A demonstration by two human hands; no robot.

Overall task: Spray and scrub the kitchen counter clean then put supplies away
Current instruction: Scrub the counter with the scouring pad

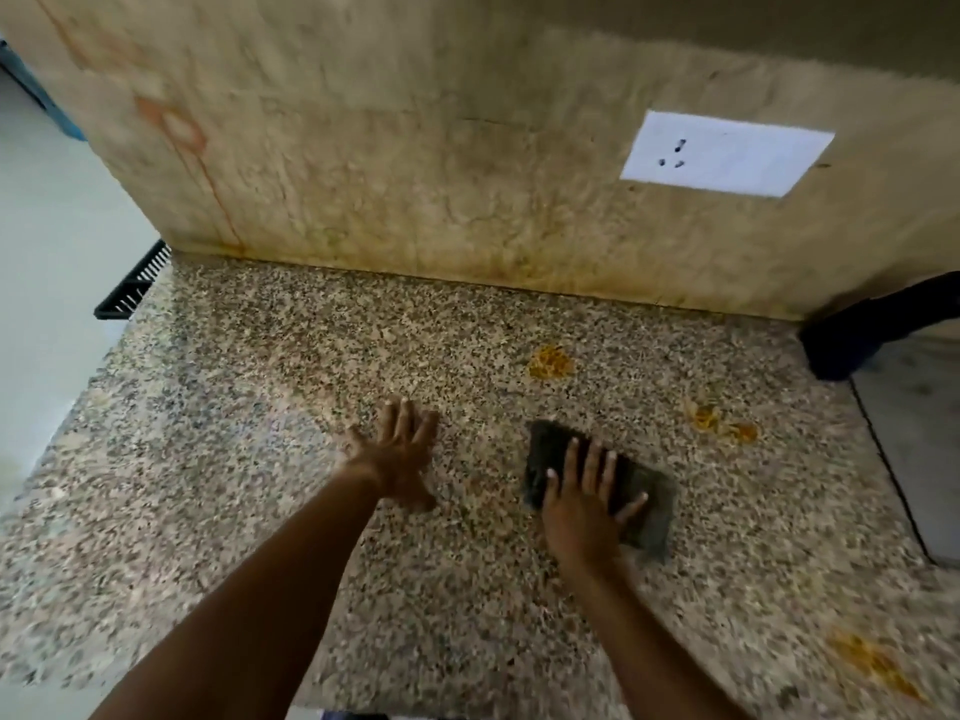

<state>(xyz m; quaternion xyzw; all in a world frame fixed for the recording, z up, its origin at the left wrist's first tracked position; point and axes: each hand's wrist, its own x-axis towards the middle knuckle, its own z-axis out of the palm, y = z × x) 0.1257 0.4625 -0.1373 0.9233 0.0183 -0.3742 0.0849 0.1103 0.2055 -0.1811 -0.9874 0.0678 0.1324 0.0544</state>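
Observation:
The speckled granite counter [260,407] fills the view. A dark grey scrub cloth [649,511] lies flat on it at centre right, and my right hand [582,506] presses down on it with fingers spread. My left hand [400,449] rests flat on the bare counter a little to the left, fingers apart, holding nothing. Orange-yellow stains mark the counter: one [550,362] beyond the cloth, one [719,423] to its right, and one [878,662] near the front right. No spray bottle is in view.
A stained beige wall [415,174] rises behind the counter, with a white socket plate [727,158]. A black slatted rack [135,283] sits past the counter's left edge. A dark object [872,330] stands at the right beside a sunken grey surface [924,433].

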